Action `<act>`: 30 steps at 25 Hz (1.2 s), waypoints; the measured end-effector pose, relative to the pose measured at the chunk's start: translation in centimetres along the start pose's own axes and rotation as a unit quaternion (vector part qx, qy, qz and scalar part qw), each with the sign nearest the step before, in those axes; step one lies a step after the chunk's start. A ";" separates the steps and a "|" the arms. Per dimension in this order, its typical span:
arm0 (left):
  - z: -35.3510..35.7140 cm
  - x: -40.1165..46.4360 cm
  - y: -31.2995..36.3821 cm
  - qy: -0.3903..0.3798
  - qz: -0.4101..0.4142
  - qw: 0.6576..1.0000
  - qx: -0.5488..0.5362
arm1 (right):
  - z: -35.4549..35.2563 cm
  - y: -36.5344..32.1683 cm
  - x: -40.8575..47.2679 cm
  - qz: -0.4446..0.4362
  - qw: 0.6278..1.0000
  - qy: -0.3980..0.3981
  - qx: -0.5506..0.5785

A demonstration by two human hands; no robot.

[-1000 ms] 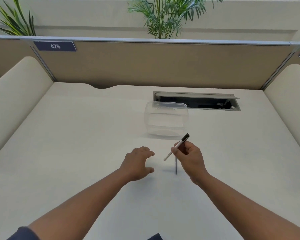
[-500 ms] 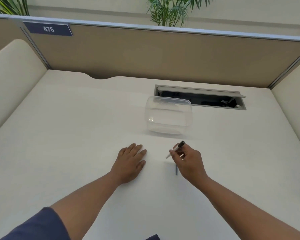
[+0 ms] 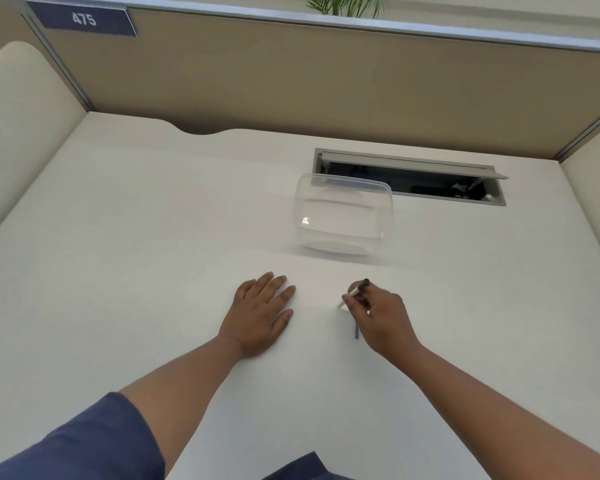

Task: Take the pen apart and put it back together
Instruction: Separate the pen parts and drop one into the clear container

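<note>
Your right hand [image 3: 381, 317] pinches the pen barrel [image 3: 354, 295] between curled fingers, low over the desk [image 3: 153, 271]; its white end points down and left toward the surface and its dark end tips up toward the far edge. Just beside that hand, partly hidden under it, a thin dark refill [image 3: 356, 332] lies on the surface, running toward the near edge. Your left hand [image 3: 257, 317] rests flat on the desk, palm down, fingers straight and holding nothing, near the right hand but apart from it. Beyond both hands, toward the far edge, a clear plastic container [image 3: 343, 216] stands on the surface. Right behind it an open cable slot [image 3: 409, 174] is let into the desk. A tan partition [image 3: 326, 81] closes the far edge, bearing a blue "475" label [image 3: 84, 19] at its left corner
</note>
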State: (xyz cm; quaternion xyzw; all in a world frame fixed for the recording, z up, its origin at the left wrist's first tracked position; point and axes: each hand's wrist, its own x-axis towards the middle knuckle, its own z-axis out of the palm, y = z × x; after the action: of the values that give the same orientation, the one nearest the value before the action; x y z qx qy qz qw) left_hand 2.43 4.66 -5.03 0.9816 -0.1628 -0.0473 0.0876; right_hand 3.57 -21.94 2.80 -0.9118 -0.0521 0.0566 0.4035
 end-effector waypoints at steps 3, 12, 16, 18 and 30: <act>0.1 0.0 -0.1 0.003 0.001 1.000 0.001 | -0.1 0.1 -0.3 0.025 1.000 0.002 0.012; 0.3 0.0 -0.1 0.022 0.002 1.000 -0.014 | -0.1 0.0 -0.4 0.015 0.999 -0.020 -0.025; 0.5 0.1 -0.2 0.034 0.003 0.999 -0.017 | -0.5 -0.1 -0.5 0.019 1.000 0.001 -0.022; 0.7 0.1 -0.2 0.044 0.004 0.999 -0.020 | -0.8 -0.4 -0.4 0.032 0.999 0.001 -0.006; -3.7 4.0 6.5 -0.083 -0.068 0.916 -0.387 | -1.0 -1.3 0.9 0.023 0.998 -0.044 -0.036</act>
State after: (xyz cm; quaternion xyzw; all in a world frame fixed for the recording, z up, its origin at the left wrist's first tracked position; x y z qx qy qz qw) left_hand 4.58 -2.15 -0.44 0.8724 -0.0710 -0.1935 0.4431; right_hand 4.58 -21.68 4.35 -0.9232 -0.0504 0.1038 0.3667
